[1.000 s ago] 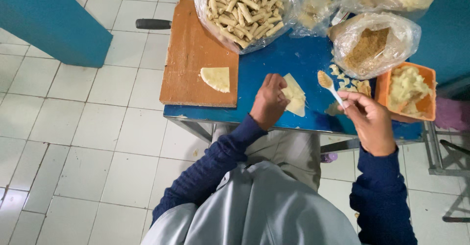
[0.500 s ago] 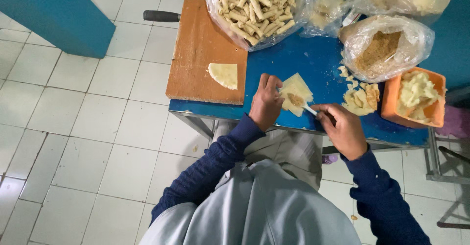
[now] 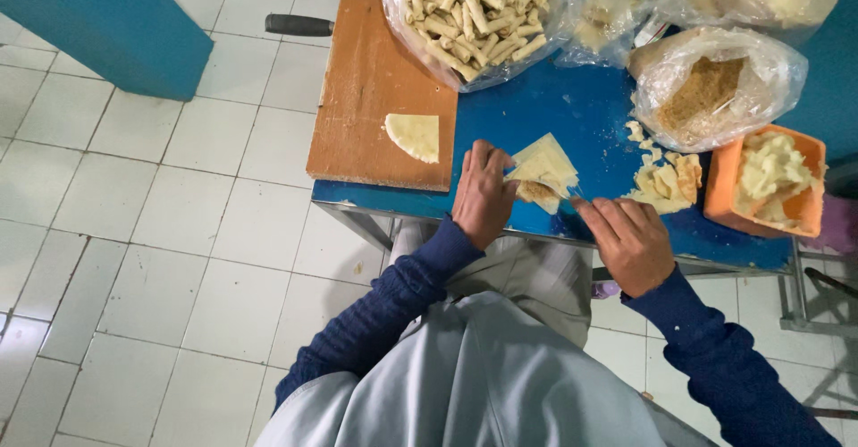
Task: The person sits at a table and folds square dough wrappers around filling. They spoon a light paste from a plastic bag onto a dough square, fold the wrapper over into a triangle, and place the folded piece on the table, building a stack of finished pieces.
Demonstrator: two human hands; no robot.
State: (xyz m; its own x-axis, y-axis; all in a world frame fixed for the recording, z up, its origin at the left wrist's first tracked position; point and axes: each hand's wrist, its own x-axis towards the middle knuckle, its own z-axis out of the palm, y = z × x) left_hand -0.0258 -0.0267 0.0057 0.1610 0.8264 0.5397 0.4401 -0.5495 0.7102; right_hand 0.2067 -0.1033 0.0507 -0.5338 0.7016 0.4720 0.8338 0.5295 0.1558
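Observation:
A pale triangular pastry wrapper (image 3: pixel 545 165) lies on the blue table (image 3: pixel 572 107) near its front edge, with brownish filling (image 3: pixel 536 191) on its near corner. My left hand (image 3: pixel 483 195) presses its fingers on the wrapper's left edge. My right hand (image 3: pixel 626 240) holds a small metal spoon (image 3: pixel 565 191) whose tip rests at the filling. A folded wrapper piece (image 3: pixel 414 136) lies on the brown wooden board (image 3: pixel 371 89) to the left.
An orange tub (image 3: pixel 760 183) of pale filling stands at the right, with scraps of wrapper (image 3: pixel 666 181) beside it. Plastic bags hold rolled pastries (image 3: pixel 474 9) and brown crumbs (image 3: pixel 706 89). A black handle (image 3: pixel 299 25) sticks out behind the board. White tiled floor lies left.
My right hand brought the spoon from the orange tub over to the wrapper and set filling on it. My left hand stayed on the wrapper.

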